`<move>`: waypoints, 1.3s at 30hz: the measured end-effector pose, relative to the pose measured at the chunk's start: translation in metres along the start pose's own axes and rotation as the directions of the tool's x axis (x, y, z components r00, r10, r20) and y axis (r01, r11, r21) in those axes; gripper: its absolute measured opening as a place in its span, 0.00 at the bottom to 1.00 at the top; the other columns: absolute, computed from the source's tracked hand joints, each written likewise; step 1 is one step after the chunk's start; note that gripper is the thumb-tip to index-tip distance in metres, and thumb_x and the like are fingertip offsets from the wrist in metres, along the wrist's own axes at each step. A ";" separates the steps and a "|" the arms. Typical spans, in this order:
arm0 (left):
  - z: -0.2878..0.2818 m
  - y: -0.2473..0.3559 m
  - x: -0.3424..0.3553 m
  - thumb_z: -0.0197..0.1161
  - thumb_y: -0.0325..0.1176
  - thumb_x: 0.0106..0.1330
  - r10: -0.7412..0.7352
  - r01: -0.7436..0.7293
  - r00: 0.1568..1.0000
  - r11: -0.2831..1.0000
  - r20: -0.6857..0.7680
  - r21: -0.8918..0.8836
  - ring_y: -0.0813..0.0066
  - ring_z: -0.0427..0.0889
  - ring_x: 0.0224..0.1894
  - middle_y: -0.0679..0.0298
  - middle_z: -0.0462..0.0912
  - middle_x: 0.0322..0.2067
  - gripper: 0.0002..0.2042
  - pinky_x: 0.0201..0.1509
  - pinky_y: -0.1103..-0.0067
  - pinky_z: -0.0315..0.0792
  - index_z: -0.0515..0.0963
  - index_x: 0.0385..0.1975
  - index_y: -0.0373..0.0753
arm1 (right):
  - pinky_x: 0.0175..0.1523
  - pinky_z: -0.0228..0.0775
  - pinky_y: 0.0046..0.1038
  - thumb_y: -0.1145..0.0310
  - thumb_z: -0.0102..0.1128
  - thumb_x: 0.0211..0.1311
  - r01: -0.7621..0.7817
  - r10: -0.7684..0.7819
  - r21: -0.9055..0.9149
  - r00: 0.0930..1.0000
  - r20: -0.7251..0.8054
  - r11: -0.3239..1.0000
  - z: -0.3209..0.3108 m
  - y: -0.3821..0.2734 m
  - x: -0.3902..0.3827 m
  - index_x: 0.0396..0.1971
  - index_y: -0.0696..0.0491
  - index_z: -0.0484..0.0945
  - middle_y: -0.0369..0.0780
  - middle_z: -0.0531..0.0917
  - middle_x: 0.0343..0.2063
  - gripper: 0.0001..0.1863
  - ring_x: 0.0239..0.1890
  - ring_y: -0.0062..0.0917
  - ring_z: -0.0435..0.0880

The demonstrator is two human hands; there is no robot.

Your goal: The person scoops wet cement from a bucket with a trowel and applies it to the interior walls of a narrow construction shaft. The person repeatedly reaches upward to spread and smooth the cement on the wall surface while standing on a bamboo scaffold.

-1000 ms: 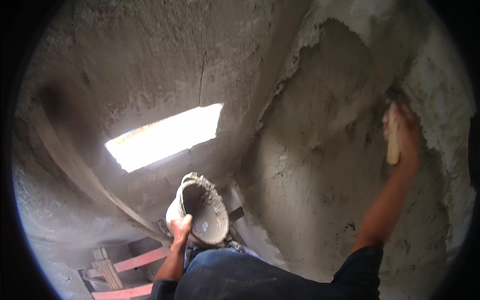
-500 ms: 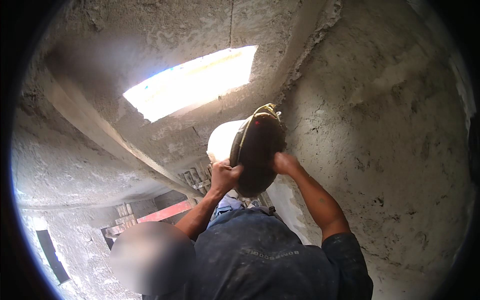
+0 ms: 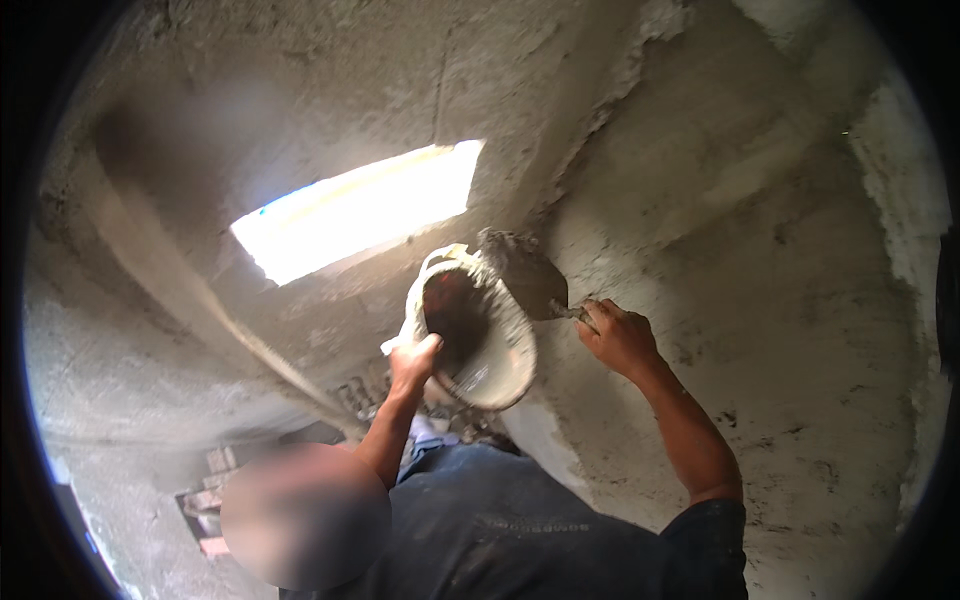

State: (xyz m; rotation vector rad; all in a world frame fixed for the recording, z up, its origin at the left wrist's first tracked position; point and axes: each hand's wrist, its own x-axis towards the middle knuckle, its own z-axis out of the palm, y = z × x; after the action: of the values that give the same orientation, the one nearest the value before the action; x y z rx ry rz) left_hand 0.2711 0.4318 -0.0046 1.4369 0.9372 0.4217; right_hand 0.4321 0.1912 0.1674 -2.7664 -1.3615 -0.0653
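My left hand (image 3: 412, 365) grips the near left rim of a whitish, mortar-crusted bucket (image 3: 518, 345). The bucket is tilted, so its mouth faces me, and dark grey stuff shows inside on the left. My right hand (image 3: 617, 335) is closed around the handle of a trowel (image 3: 545, 288), which is held just right of the bucket's upper rim. Wet grey mortar (image 3: 505, 248) clings to the blade, mostly at its far end. Whether the blade touches the rim I cannot tell.
A rough mortar-covered wall (image 3: 740, 290) rises close on my right. Ahead is a bright rectangular opening (image 3: 365, 212), and a long pale ridge (image 3: 215, 300) runs down the left. Wood pieces (image 3: 212, 490) lie low at left, partly behind a blurred round patch.
My right hand has left the bucket's rim and now holds a mortar-loaded trowel to the right. The bucket has turned and shifted slightly left, still in my left hand.
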 end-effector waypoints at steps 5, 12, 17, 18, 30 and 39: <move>-0.021 -0.055 -0.002 0.60 0.32 0.43 0.159 -0.155 0.981 0.987 -0.114 0.047 0.69 0.73 0.25 0.61 0.76 0.23 0.17 0.33 0.74 0.69 0.75 0.34 0.31 | 0.32 0.76 0.31 0.58 0.56 0.58 0.078 -0.065 0.168 0.995 -0.080 0.983 -0.145 -0.005 0.015 0.44 0.57 0.75 0.43 0.81 0.30 0.20 0.27 0.31 0.82; -0.042 -0.063 -0.006 0.59 0.31 0.45 0.037 -0.029 0.995 0.996 -0.097 0.081 0.81 0.67 0.19 0.69 0.70 0.17 0.09 0.22 0.78 0.63 0.73 0.25 0.34 | 0.21 0.68 0.20 0.56 0.55 0.60 -0.222 0.269 0.804 0.960 0.081 0.552 -0.249 0.094 0.035 0.47 0.55 0.73 0.36 0.78 0.24 0.20 0.19 0.16 0.73; -0.058 -0.062 -0.014 0.59 0.30 0.45 -0.002 0.007 0.989 0.999 -0.151 0.031 0.80 0.67 0.18 0.70 0.70 0.16 0.08 0.22 0.77 0.63 0.73 0.24 0.33 | 0.21 0.63 0.16 0.50 0.51 0.61 -0.261 0.668 0.647 0.527 -0.526 0.716 -0.313 0.155 -0.027 0.41 0.53 0.75 0.33 0.75 0.24 0.21 0.18 0.14 0.71; -0.051 -0.058 -0.015 0.60 0.31 0.45 -0.023 0.026 0.990 0.999 -0.137 0.019 0.80 0.67 0.18 0.69 0.71 0.16 0.08 0.22 0.77 0.63 0.73 0.23 0.33 | 0.21 0.62 0.16 0.49 0.51 0.61 -0.262 0.629 0.581 0.457 -0.628 0.770 -0.345 0.100 -0.049 0.40 0.52 0.75 0.33 0.75 0.24 0.21 0.18 0.14 0.71; -0.006 -0.062 -0.013 0.55 0.30 0.48 0.614 -0.731 0.590 0.130 0.524 0.670 0.75 0.72 0.10 0.55 0.72 0.08 0.08 0.15 0.75 0.63 0.75 0.15 0.33 | 0.40 0.74 0.30 0.54 0.53 0.61 -0.051 -0.247 0.614 0.887 0.391 0.788 0.129 0.011 -0.073 0.45 0.56 0.74 0.41 0.77 0.35 0.21 0.34 0.29 0.78; 0.010 0.006 -0.052 0.58 0.34 0.48 0.272 -0.344 0.929 0.884 0.249 0.316 0.61 0.79 0.17 0.49 0.75 0.14 0.11 0.25 0.71 0.72 0.77 0.24 0.31 | 0.43 0.73 0.40 0.53 0.53 0.58 -0.342 0.151 0.188 0.756 0.636 0.921 0.215 -0.022 -0.019 0.45 0.55 0.73 0.50 0.79 0.41 0.23 0.39 0.44 0.80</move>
State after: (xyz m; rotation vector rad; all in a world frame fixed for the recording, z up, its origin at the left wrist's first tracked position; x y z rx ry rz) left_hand 0.2492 0.3871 0.0144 1.9378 0.6399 0.3440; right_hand 0.4056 0.2044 -0.0479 -2.7645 -0.9350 1.0513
